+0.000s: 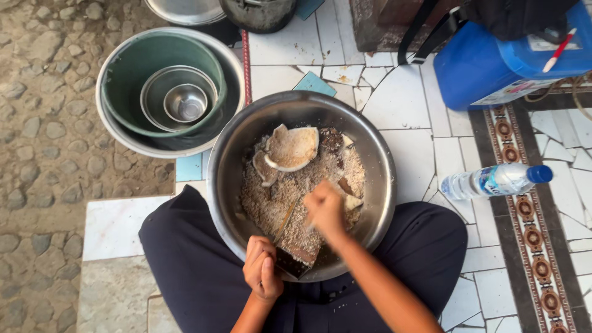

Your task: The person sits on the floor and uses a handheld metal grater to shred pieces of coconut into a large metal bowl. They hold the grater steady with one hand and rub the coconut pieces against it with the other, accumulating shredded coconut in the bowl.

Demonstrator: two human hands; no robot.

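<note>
On the floor of broken white tiles [407, 105], a wide round steel basin [382, 185] rests between the seated person's knees, heaped with pale grated coconut [271, 197]. A flat grater board [296, 237] slants from its near rim towards the middle. The left hand [261, 269] clamps the board's near end in a fisted grip; the right hand [325, 209], just beyond, presses a small coconut piece [353, 201] onto it.

We see a silvery steel basin [379, 185] holding pale tan grated coconut [271, 200] and coconut pieces [293, 148], white inside with brown rind. Our trousers [191, 259] are dark navy. Beside us sits a green bowl [132, 68] nested in grey metal. The floor [407, 105] is white broken-tile mosaic with a brown-and-black medallion border [524, 203]. The jerrycan [487, 68] is bright blue, and the clear bottle [493, 180] has a blue cap.
</note>
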